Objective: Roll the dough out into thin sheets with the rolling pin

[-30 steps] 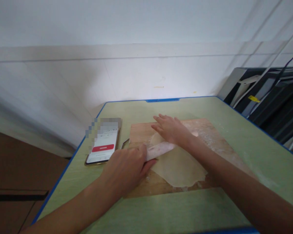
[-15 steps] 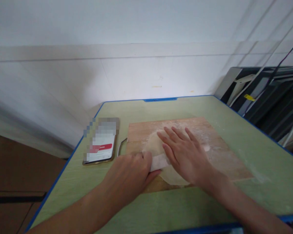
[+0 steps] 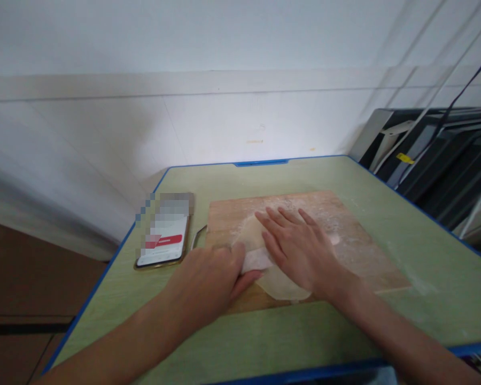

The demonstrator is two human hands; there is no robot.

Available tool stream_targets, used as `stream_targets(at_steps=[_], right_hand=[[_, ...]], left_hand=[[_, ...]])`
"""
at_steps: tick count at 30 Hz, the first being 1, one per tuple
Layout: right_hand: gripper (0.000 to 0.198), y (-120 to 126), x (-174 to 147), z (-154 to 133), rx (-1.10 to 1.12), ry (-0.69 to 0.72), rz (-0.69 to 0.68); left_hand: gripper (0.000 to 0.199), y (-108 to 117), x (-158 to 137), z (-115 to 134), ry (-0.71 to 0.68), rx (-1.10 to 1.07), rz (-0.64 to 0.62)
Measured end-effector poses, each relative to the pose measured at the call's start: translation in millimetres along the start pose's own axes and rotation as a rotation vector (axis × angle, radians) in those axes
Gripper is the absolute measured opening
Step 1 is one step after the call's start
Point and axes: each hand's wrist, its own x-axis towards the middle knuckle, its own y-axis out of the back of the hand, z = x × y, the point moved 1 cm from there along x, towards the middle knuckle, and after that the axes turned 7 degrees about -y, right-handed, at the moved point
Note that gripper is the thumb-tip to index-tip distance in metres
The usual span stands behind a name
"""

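A thin, pale sheet of dough [image 3: 282, 286] lies on a floured wooden board [image 3: 379, 267]. Across it rests a short whitish rolling pin [image 3: 257, 260]. My left hand [image 3: 214, 275] is closed around the pin's left end, its thumb pointing along the pin. Palm down, my right hand [image 3: 299, 248] lies flat over the pin and dough with its fingers stretched forward and somewhat spread. It hides the pin's right part and much of the dough's middle.
A phone [image 3: 164, 235] with a lit, partly blurred screen lies left of the board on the green table [image 3: 264, 347]. A thin metal edge [image 3: 199, 235] shows between them. Dark flat panels [image 3: 444, 144] and cables stand at the right, beside the white wall [image 3: 208, 123].
Both hands keep their places on the pin and dough. The whole view has shifted slightly, so the hands, board and phone appear a little farther left and higher.
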Motion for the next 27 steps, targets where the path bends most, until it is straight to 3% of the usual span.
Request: stream_targets(at_steps=[6, 12, 19, 27], right_hand=[[0.048, -1.5, 31.4, 5.0, 0.056, -0.009, -0.157], [0.049, -13.5, 69.3, 7.8, 0.086, -0.026, -0.198], [0.045, -21.2, 102.7, 6.0, 0.064, -0.047, -0.159], [0.045, -20.1, 102.1, 3.3, 0.057, -0.004, -0.103]], left_hand=[[0.039, -0.5, 1.7, -6.5, 0.054, -0.008, -0.007], [0.036, -0.7, 4.0, -15.0, 0.090, -0.005, 0.028], [0.032, 2.7, 3.3, -18.9, 0.144, 0.004, 0.009], [0.030, 1.5, 2.1, -21.0, 0.133, -0.035, 0.005]])
